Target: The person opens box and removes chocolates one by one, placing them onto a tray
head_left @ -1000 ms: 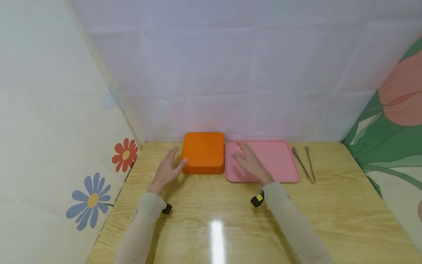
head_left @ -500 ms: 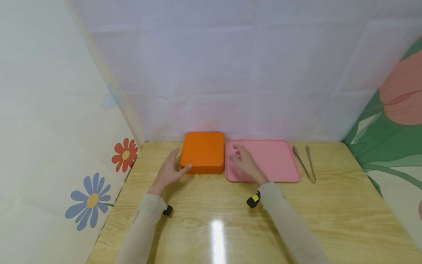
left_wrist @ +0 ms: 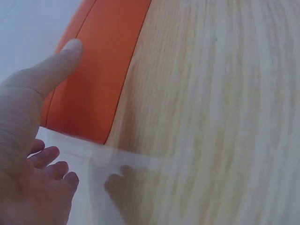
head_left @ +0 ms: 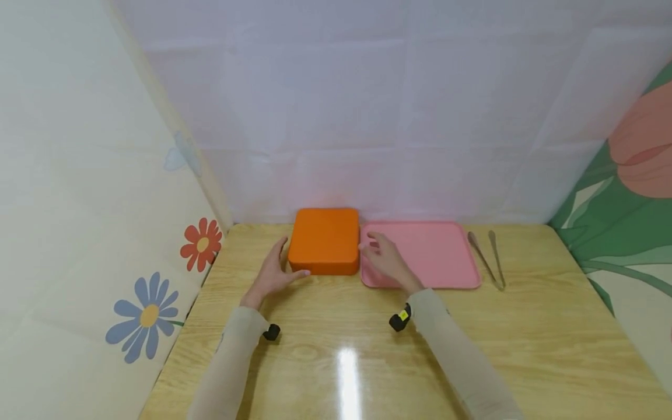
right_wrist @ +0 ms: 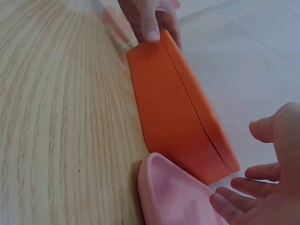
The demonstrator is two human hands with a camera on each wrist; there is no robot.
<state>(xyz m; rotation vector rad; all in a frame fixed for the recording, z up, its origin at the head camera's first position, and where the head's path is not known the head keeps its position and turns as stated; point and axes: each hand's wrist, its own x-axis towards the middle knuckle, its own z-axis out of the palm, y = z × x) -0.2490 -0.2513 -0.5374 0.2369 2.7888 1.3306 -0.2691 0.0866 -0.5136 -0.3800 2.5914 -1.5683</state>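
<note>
An orange box [head_left: 324, 238] with rounded corners stands near the back of the table, and a thin seam runs along its side just below the top [right_wrist: 180, 77]. At its front left corner is my left hand [head_left: 271, 273], thumb along the front and fingers spread by the left side. Whether that thumb touches the box I cannot tell. My right hand [head_left: 387, 259] hovers over the left part of a pink tray [head_left: 436, 256], fingers slightly bent beside the box's right side. In the right wrist view a gap shows between this hand [right_wrist: 267, 176] and the box.
Metal tongs [head_left: 488, 262] lie spread on the wooden table [head_left: 325, 326], right of the tray. The tray sits close beside the box. A pale sheet [head_left: 336, 116] hangs behind the table, with flower-patterned coverings at both sides.
My right hand has moved left over the tray, closer to the box. My left hand has shifted slightly right, its thumb farther across the box's front. Box, tray and tongs stay in place.
</note>
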